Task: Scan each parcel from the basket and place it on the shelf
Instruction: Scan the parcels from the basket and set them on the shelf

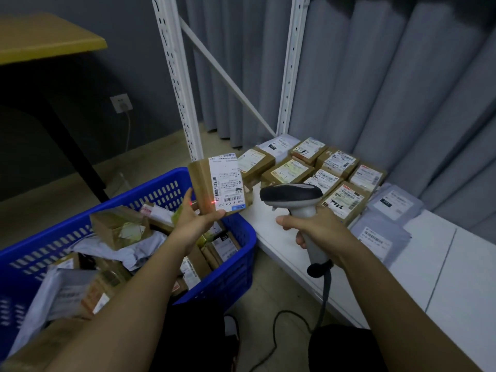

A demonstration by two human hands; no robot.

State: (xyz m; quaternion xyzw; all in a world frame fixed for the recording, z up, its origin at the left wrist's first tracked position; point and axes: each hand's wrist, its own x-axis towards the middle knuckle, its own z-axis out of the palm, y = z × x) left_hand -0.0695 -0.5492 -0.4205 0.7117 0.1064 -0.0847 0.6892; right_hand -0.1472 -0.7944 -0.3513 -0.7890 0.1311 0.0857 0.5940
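My left hand point(194, 220) holds a small brown cardboard parcel point(204, 183) upright above the blue basket point(236, 267), its white label facing me. A red laser dot shows on the parcel near the label's left edge. My right hand point(319, 226) grips the handle of a grey and black barcode scanner point(292, 196), whose head points left at the parcel. The basket holds several boxes and grey mailer bags. On the white shelf point(281, 237) to the right lie several labelled brown boxes point(335, 178) and grey mailer bags point(381, 232).
White shelf uprights point(177, 76) and a diagonal brace stand behind the parcel. Grey curtains hang behind the shelf. A yellow-topped table point(45, 41) with a black leg is at the upper left. The scanner's black cable point(281, 334) trails on the floor between my arms.
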